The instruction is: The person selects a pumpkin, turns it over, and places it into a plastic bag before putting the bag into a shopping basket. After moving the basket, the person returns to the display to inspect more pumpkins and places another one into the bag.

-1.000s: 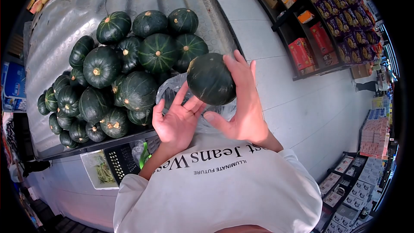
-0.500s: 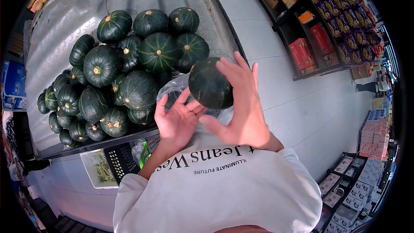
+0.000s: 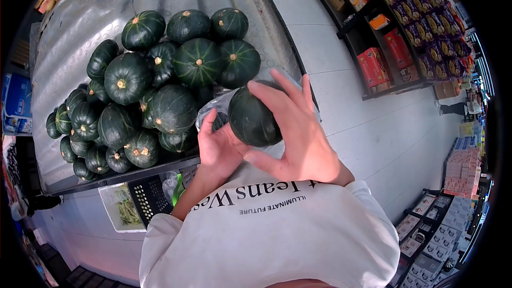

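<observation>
A small dark green pumpkin is held between my two hands in front of my chest. My right hand curves round its right side, thumb below and fingers over the upper edge. My left hand cups it from the lower left, palm up and thumb raised; its other fingers are partly hidden behind the pumpkin. A clear plastic bag shows behind the held pumpkin and my left hand. Many more green pumpkins are heaped to the left, one with pale stripes close beyond my hands.
The heap lies on a metallic grey display stand with a dark edge. Below its front edge are a white foam box with greens and a black crate. Shelves with packaged goods stand across the tiled aisle.
The held pumpkin has moved slightly left and down and turned a little. My right hand has moved with it, and my left fingers have come in closer under it.
</observation>
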The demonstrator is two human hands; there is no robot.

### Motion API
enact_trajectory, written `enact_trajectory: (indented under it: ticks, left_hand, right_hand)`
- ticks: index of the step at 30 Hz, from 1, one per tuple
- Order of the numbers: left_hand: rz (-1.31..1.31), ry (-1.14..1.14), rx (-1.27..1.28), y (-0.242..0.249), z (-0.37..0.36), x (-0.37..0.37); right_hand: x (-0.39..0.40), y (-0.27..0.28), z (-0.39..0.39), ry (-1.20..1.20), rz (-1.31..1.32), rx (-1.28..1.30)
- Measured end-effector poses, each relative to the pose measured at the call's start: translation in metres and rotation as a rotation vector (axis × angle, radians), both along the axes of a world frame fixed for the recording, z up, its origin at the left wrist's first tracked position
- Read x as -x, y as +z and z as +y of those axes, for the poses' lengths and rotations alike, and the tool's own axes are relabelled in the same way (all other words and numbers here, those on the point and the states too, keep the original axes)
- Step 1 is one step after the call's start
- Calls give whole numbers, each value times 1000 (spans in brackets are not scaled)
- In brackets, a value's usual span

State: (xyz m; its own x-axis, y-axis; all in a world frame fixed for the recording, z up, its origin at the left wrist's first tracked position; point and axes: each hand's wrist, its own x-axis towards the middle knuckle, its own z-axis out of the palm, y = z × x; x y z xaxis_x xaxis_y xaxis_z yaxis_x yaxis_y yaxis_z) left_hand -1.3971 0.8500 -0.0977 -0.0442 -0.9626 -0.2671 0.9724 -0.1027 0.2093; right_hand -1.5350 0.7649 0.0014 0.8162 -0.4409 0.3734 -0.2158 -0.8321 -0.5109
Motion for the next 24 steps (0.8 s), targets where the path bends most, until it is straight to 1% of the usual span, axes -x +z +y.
enact_trajectory:
  ticks: [1,4,10,13,16,19,22,24]
  left_hand:
    - [10,-15,33,2,1,0]
    - [58,-29,-19,7,0,2]
    - [-52,-49,-63,0,1,-4]
    - [-45,-17,-122,3,1,-2]
    - [-48,-29,-119,-5,1,-4]
    - [-83,-65,8,-10,2,-8]
    - [22,-8,-108,7,3,-6]
    - [7,1,-48,11,6,-9]
  right_hand:
    - [-1,1,0,2,-8,-4]
    - [-4,-1,-3,-12,-5,9]
    - [-4,-1,-5,-29,-28,-7]
    - [-5,-1,-5,-41,-29,-12]
    - [-5,-3,-6,-65,-21,0]
    - [-3,-2,-8,-84,-38,12]
    - [-1,-2,-11,-113,-49,8]
    - [1,-2,-15,-123,-58,-9]
